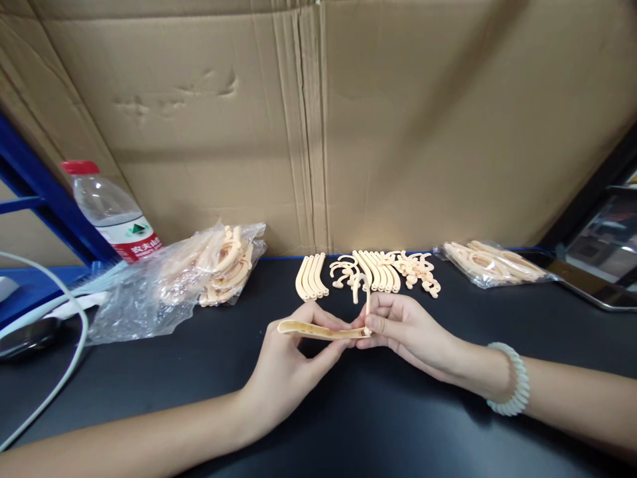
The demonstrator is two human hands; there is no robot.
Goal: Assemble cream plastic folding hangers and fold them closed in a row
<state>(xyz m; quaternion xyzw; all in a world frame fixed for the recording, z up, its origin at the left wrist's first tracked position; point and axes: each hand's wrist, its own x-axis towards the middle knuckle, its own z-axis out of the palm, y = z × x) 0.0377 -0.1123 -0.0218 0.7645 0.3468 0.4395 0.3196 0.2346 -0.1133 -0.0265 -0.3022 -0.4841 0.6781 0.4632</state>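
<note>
My left hand [291,362] pinches a long, curved cream plastic strip [318,330], held level above the black table [378,418]. Its right end meets a small cream piece [368,307] standing upright, gripped between the fingers of my right hand [405,328]. Both hands are closed on their parts, and the two parts touch at the joint. A pale coiled band [512,380] circles my right wrist.
Behind the hands lie rows of cream curved strips [312,276] and small hooked pieces [385,271]. A clear bag of strips [199,272] sits left, another bag [492,263] right. A water bottle [115,216], white cable [64,372], cardboard wall [318,126] and metal tray [592,292] surround.
</note>
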